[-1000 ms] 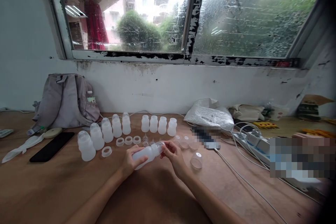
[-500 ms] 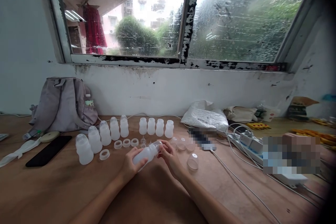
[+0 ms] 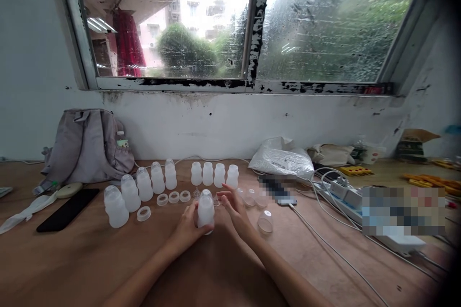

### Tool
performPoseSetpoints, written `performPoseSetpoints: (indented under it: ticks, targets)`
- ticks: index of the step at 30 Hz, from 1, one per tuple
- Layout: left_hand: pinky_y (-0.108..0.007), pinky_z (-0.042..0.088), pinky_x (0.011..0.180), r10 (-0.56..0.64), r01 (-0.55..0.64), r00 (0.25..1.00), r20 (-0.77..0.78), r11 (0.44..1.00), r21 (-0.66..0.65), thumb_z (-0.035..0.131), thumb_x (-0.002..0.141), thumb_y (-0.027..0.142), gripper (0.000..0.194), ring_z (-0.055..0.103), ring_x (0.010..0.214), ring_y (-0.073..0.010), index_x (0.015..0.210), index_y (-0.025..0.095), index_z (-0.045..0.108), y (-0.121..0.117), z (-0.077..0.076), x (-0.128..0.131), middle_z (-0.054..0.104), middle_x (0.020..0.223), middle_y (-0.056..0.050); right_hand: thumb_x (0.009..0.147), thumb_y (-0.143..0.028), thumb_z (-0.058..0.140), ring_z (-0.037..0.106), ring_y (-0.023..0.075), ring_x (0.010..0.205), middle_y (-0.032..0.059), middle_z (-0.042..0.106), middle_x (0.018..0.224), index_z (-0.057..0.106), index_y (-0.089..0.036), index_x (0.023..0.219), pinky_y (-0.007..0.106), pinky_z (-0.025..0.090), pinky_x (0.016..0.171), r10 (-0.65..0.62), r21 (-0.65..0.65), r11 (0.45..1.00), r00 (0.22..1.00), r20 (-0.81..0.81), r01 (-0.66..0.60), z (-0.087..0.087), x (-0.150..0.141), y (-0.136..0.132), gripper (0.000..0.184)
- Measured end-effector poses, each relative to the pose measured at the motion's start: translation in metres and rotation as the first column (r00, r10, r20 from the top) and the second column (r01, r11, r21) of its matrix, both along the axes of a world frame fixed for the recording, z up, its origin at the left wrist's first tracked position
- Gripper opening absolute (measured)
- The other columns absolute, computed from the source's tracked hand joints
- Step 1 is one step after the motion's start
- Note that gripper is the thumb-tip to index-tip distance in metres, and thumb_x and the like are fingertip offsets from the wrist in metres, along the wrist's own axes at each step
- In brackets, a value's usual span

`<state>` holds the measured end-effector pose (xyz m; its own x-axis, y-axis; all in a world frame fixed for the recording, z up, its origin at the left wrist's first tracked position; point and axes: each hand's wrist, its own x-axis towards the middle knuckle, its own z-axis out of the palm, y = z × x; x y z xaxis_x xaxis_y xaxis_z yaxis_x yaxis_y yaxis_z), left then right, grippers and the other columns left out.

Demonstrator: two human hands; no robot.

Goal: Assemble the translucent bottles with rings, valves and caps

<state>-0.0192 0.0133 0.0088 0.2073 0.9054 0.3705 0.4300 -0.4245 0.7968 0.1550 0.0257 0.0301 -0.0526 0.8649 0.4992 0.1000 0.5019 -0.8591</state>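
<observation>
My left hand [image 3: 191,224] is wrapped round a frosted white baby bottle [image 3: 206,215], held nearly upright above the table with its top on. Just right of it, my right hand [image 3: 234,208] is apart from the bottle, fingers spread and holding nothing. Clear teats [image 3: 196,193] lie behind the hands, partly hidden. To the left stand several capped baby bottles [image 3: 144,186] in a slanting row, with collar rings [image 3: 174,197] in front of them. Open-topped bottles [image 3: 219,175] stand at the back. Clear dome caps [image 3: 265,223] sit right of my right hand.
A grey backpack [image 3: 84,148] leans on the wall at left, with a black phone [image 3: 68,209] before it. Toward the right are a silvery plastic bag [image 3: 283,160], a phone on a charging cable [image 3: 324,244], and a white power strip [image 3: 403,241].
The bottle has swung from a rightward tilt to nearly upright in my left hand. My right hand has come off its top and opened, moving slightly right.
</observation>
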Motion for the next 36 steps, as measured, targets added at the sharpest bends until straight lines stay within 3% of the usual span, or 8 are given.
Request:
performPoseSetpoints:
  ticks: [4,9,13,16,19,23,29,36]
  targets:
    - [-0.035,0.035,0.091,0.035,-0.036,0.999,0.011,0.993,0.116,0.062,0.067,0.039,0.064,0.042,0.112,-0.0224,0.123,0.023,0.034,-0.002,0.028,-0.001,0.043,0.124,-0.008,0.080,-0.039,0.046,0.055,0.0182,0.079,0.0047,0.060,0.087,0.048,-0.023,0.108,0.033,0.044,0.073,-0.054,-0.075,0.996,0.996,-0.068,0.049,-0.011,0.009,0.010,0.032]
    - [-0.027,0.044,0.074,-0.027,0.072,0.965,-0.262,0.984,0.166,0.057,0.070,0.039,0.030,0.058,0.080,-0.0168,0.093,0.021,0.058,0.007,0.087,-0.010,0.063,0.086,-0.002,0.079,-0.040,0.047,0.054,0.0185,0.074,0.0040,0.059,0.082,0.049,-0.023,0.103,0.032,0.043,0.067,-0.047,-0.100,0.994,0.995,-0.089,0.038,-0.019,0.008,0.015,0.029]
    - [-0.027,0.043,0.073,0.184,-0.072,0.899,-0.398,0.958,0.279,0.055,0.069,0.042,0.033,0.059,0.078,-0.0178,0.093,0.020,0.060,0.040,0.123,-0.025,0.066,0.082,-0.002,0.079,-0.038,0.048,0.053,0.0197,0.072,0.0038,0.058,0.080,0.050,-0.024,0.101,0.032,0.041,0.064,-0.047,-0.105,0.994,0.995,-0.086,0.038,-0.022,0.006,0.015,0.025]
    - [-0.027,0.041,0.077,0.344,-0.225,0.784,-0.516,0.933,0.280,0.055,0.068,0.044,0.034,0.058,0.087,-0.0198,0.092,0.021,0.061,0.074,0.140,-0.038,0.066,0.091,-0.003,0.078,-0.038,0.048,0.054,0.0206,0.073,0.0032,0.057,0.078,0.052,-0.025,0.098,0.033,0.041,0.064,-0.048,-0.106,0.994,0.996,-0.070,0.040,-0.024,0.006,0.015,0.024]
    - [-0.030,0.038,0.081,0.408,-0.321,0.704,-0.581,0.913,0.252,0.053,0.068,0.046,0.038,0.057,0.093,-0.0221,0.095,0.020,0.060,0.106,0.143,-0.047,0.065,0.098,-0.004,0.078,-0.039,0.048,0.054,0.0207,0.074,0.0030,0.057,0.078,0.051,-0.025,0.098,0.034,0.041,0.065,-0.046,-0.116,0.992,0.998,-0.032,0.042,-0.025,0.005,0.016,0.024]
    - [-0.034,0.035,0.083,0.420,-0.367,0.659,-0.623,0.904,0.220,0.052,0.068,0.045,0.037,0.055,0.095,-0.0251,0.095,0.020,0.060,0.132,0.127,-0.053,0.064,0.098,-0.007,0.078,-0.040,0.047,0.055,0.0196,0.074,0.0027,0.057,0.077,0.050,-0.024,0.098,0.034,0.042,0.068,-0.046,-0.117,0.992,0.999,0.019,0.048,-0.026,0.006,0.017,0.026]
    - [-0.040,0.029,0.088,0.397,-0.357,0.613,-0.684,0.911,0.209,0.048,0.071,0.042,0.036,0.050,0.102,-0.0262,0.099,0.021,0.058,0.145,0.104,-0.057,0.064,0.099,-0.008,0.079,-0.040,0.047,0.056,0.0184,0.073,0.0033,0.057,0.078,0.051,-0.022,0.098,0.032,0.043,0.066,-0.067,-0.130,0.989,0.996,0.060,0.074,-0.027,0.007,0.019,0.027]
    - [-0.042,0.026,0.090,0.378,-0.328,0.595,-0.710,0.920,0.214,0.048,0.071,0.041,0.035,0.047,0.106,-0.0274,0.098,0.021,0.059,0.146,0.106,-0.060,0.064,0.096,-0.009,0.079,-0.040,0.047,0.055,0.0200,0.075,0.0037,0.057,0.078,0.051,-0.023,0.098,0.035,0.043,0.069,-0.071,-0.119,0.990,0.996,0.057,0.077,-0.027,0.007,0.019,0.025]
